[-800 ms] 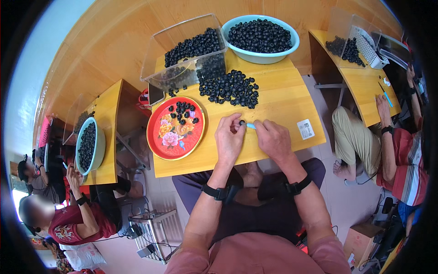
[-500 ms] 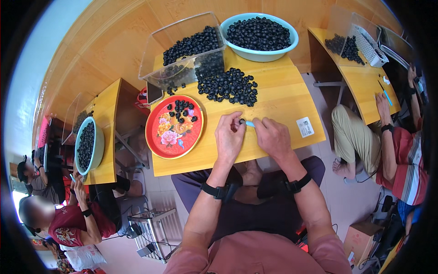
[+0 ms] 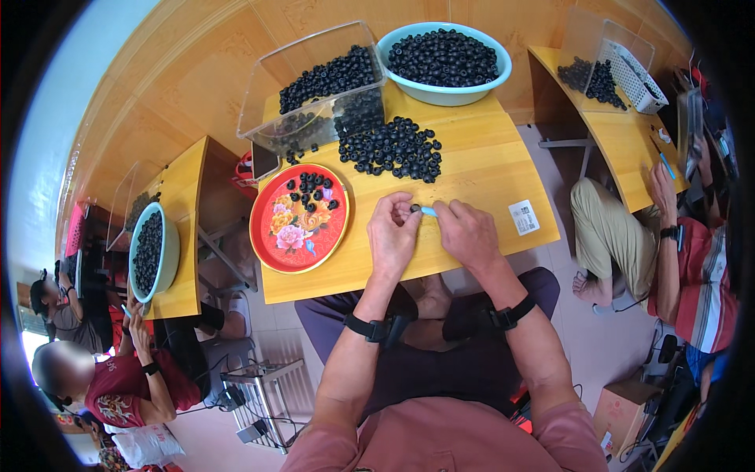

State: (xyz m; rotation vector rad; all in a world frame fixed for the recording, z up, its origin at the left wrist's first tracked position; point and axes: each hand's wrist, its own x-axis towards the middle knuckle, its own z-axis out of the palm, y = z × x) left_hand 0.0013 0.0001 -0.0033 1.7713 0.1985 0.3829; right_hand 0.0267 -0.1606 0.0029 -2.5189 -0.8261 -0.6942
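Over the near part of the yellow table, my left hand (image 3: 393,234) pinches a small round black rubber-like piece (image 3: 416,208) between thumb and fingers. My right hand (image 3: 469,234) grips a thin light-blue-handled tool (image 3: 429,211), its end pointing at the black piece; the tip is too small to make out. Beyond my hands lies a loose pile of black ring-shaped pieces (image 3: 393,148) with holes through them. To the left, a round red flowered tray (image 3: 330,236) carries several similar black pieces (image 3: 309,191).
Behind the pile stand a clear plastic bin (image 3: 255,118) and a light blue basin (image 3: 448,96), both holding many black pieces. A dark phone-like object (image 3: 266,160) lies by the bin, a white label (image 3: 524,218) at right. Co-workers sit at tables on both sides.
My hands stay nearly in place, with the black piece and tool still meeting. At right, a co-worker's arm and a framed, box-like thing have moved nearer; the view has shifted slightly.
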